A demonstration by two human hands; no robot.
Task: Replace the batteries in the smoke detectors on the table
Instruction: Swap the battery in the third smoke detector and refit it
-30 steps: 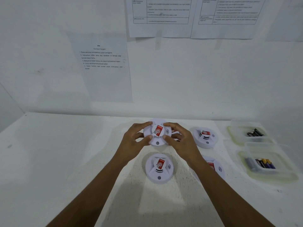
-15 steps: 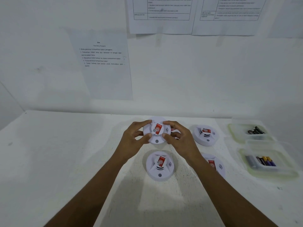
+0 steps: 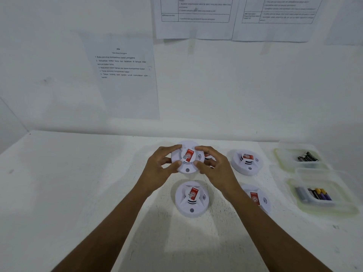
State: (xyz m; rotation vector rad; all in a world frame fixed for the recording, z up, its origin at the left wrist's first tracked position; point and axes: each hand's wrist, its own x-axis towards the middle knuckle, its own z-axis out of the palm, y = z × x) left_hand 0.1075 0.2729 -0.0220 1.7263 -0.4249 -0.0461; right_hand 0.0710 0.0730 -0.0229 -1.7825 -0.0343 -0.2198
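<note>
A round white smoke detector (image 3: 187,157) with a red label is held face up above the table between both hands. My left hand (image 3: 160,169) grips its left rim with thumb and fingers. My right hand (image 3: 214,169) grips its right rim the same way. Another detector (image 3: 191,199) lies on the white table (image 3: 78,193) just below it. A third (image 3: 245,161) lies to the right, and one more (image 3: 257,199) is partly hidden under my right forearm. Behind my right fingers a bit of a further detector (image 3: 207,157) shows.
Two clear plastic trays stand at the right edge: the far tray (image 3: 284,161) holds dark batteries (image 3: 307,157), the near tray (image 3: 343,205) holds several batteries (image 3: 316,194) with purple and yellow ends. Printed sheets hang on the white wall behind.
Both hands have lifted the held detector slightly up and toward me. The other detectors and trays have stayed put.
</note>
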